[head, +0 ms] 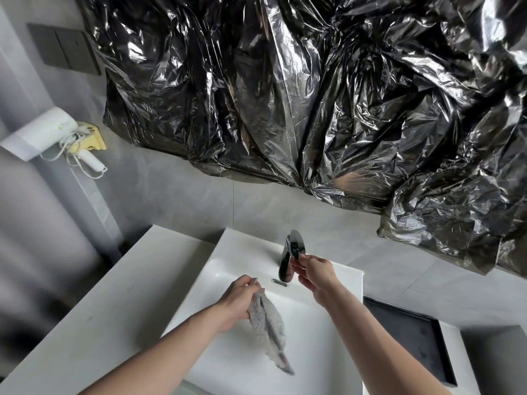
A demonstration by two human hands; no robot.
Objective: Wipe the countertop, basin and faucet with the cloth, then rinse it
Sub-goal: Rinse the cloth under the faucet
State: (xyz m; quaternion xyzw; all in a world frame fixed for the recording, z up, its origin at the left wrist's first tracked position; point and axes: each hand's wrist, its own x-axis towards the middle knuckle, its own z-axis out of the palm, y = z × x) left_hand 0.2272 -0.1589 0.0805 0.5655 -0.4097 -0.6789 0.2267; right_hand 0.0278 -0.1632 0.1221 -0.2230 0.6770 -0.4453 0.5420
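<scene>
**Cloth over the basin, fingers at the faucet**

The faucet (289,256) is the landmark; it is chrome and stands at the back edge of the white basin (228,266). The right hand (313,273) is just beside it on the right, and its fingertips pinch the faucet's handle. The left hand (238,302) is in front of the faucet and to its left, above the basin, closed around the top of the grey cloth (269,329). The cloth hangs down, bunched and twisted. The white countertop (94,315) lies left of the faucet. Black plastic sheeting (285,95) covers the wall above the faucet.
</scene>
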